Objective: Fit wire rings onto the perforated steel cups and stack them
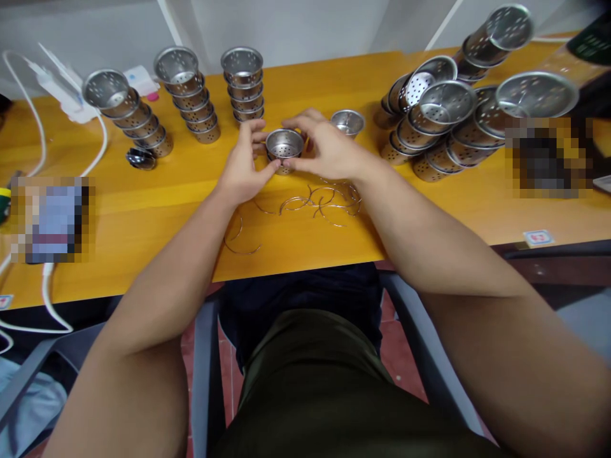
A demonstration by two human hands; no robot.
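Observation:
A perforated metal cup [284, 147] stands on the table between my two hands. My left hand [245, 159] curls around its left side, the thumb at the front of the cup. From the right, my right hand [324, 143] holds the same cup, its thumb close to the left one and its fingers behind the rim. Just behind my right hand is another metal cup [348, 122], partly hidden by it. Several thin curved wires [329, 205] lie loose on the table in front of the held cup.
Stacks of perforated cups stand at the back left [186, 92] and right [439, 114] of the yellow table [167, 210]. A shiny dark object [140, 159] lies by the leftmost stack. A phone [57, 219] with a white cable is at the left. A wall rises behind.

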